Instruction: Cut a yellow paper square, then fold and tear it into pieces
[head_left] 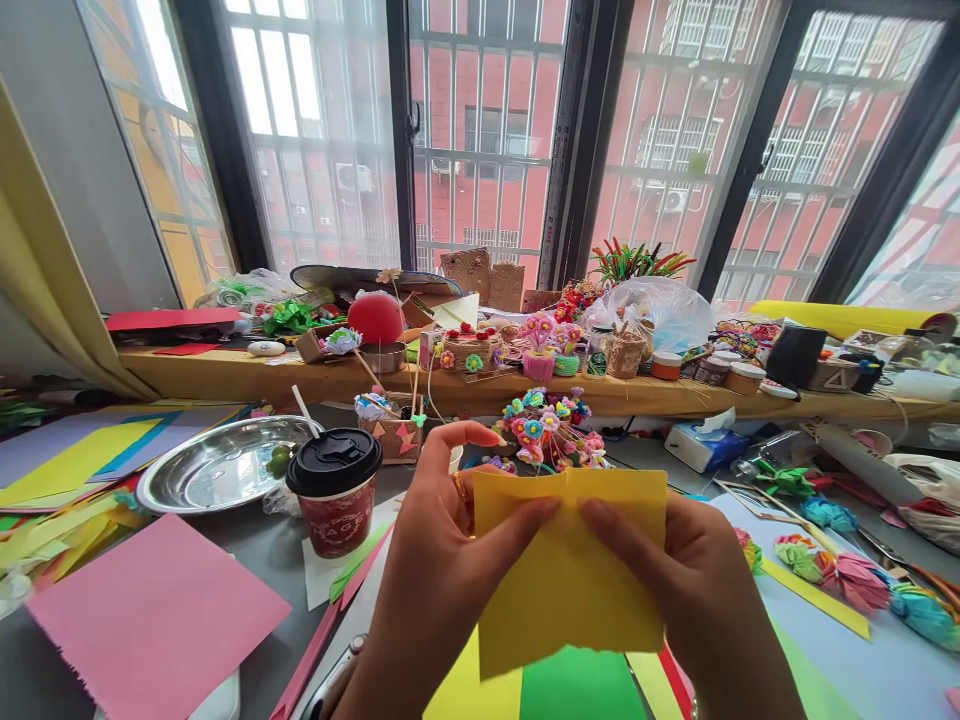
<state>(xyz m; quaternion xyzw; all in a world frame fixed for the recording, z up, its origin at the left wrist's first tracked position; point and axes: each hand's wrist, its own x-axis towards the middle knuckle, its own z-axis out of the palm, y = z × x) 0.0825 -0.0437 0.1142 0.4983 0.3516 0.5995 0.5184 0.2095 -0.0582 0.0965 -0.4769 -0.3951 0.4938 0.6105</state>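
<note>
A yellow sheet of paper (570,600) is held up in front of me between both hands, its lower edge torn and uneven. My left hand (457,540) pinches it near the top middle, thumb on the near face and index finger raised and bent above the edge. My right hand (675,560) grips the same sheet, its thumb lying close to the other thumb and its fingers behind the paper. A slight crease shows at the top edge between the thumbs. Below the sheet lie green paper (577,690) and more yellow paper (469,690).
Left of my hands stand a lidded paper cup (334,510) with a straw, a metal tray (202,470) and pink paper (157,615). A pen (341,670) lies near my left wrist. Behind are crafted flowers (547,420); paper flowers (862,580) and a tissue pack (705,443) lie right.
</note>
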